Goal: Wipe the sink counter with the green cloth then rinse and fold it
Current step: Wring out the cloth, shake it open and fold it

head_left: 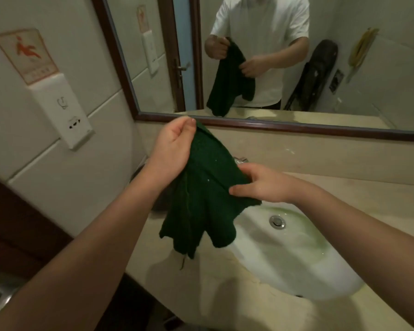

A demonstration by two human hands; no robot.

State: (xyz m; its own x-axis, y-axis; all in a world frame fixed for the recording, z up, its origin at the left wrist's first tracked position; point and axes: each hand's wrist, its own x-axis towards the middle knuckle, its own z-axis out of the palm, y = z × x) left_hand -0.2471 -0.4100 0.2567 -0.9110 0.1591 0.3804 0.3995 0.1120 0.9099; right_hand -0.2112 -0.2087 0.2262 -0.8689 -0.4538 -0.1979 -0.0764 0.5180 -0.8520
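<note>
The dark green cloth (pixel 202 194) hangs in the air above the left rim of the white sink basin (pixel 296 263). My left hand (pixel 175 146) pinches its top corner near the mirror's lower edge. My right hand (pixel 261 183) grips the cloth's right edge lower down, above the basin. The cloth's lower part droops in folds over the beige counter (pixel 201 290). The faucet (pixel 240 160) is mostly hidden behind the cloth and my right hand.
A framed mirror (pixel 273 56) fills the wall behind the sink and reflects a person holding the cloth. A white socket panel (pixel 62 111) and a warning sticker (pixel 26 53) sit on the tiled left wall. The basin drain (pixel 277 222) is shut.
</note>
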